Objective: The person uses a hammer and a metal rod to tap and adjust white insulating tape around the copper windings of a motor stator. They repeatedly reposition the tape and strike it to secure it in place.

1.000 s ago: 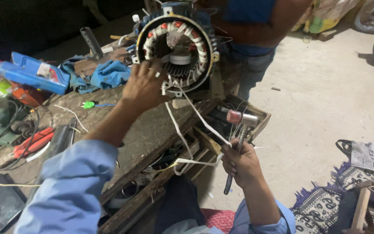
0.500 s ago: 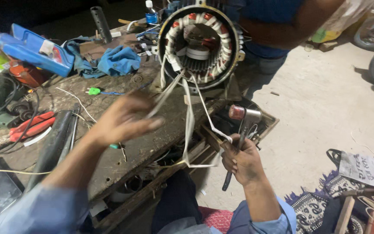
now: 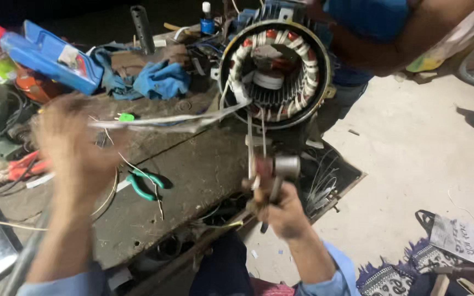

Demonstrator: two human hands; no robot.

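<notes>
A round metal motor stator with copper windings (image 3: 274,74) is being stood on edge at the upper centre of the frame, on a dark worn workbench (image 3: 193,170). Pale sleeved lead wires (image 3: 176,118) are being drawn leftward from it by the blurred left hand (image 3: 78,148); its grip cannot be told. A small metal-headed hammer (image 3: 278,167) is being clasped by the right hand (image 3: 281,211) below the stator. Green-handled pliers (image 3: 145,183) are lying between the hands.

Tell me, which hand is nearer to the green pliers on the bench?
Left. The left hand hovers just left of the green pliers. The right hand, gripping a hammer, is farther off to their right.
</notes>
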